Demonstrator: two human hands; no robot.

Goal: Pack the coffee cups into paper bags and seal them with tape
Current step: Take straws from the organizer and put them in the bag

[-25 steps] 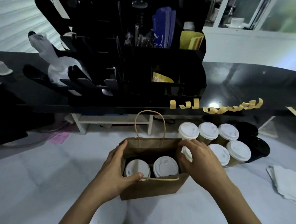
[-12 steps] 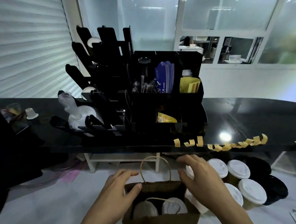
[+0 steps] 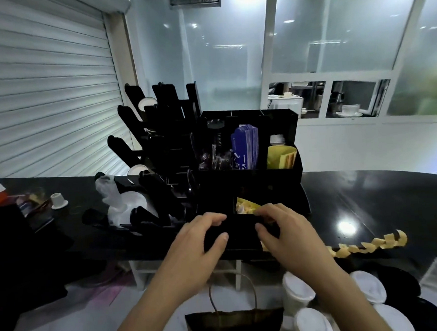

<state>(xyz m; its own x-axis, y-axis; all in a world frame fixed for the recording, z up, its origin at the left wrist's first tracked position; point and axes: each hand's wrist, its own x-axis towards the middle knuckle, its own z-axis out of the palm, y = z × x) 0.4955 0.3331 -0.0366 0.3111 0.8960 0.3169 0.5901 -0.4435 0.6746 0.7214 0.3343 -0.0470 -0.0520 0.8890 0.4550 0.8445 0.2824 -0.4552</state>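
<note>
Paper bag [image 3: 235, 325] sits at bottom edge, lidded cups [image 3: 297, 292] just right of it. Both hands left the bag and rose to the counter: left hand [image 3: 194, 251] loosely curled, holding nothing; right hand [image 3: 284, 235] pinching a tape strip [image 3: 260, 212], likely for sealing.

Head-height, forward, seemingly near counter [image 3: 368, 207]
</note>
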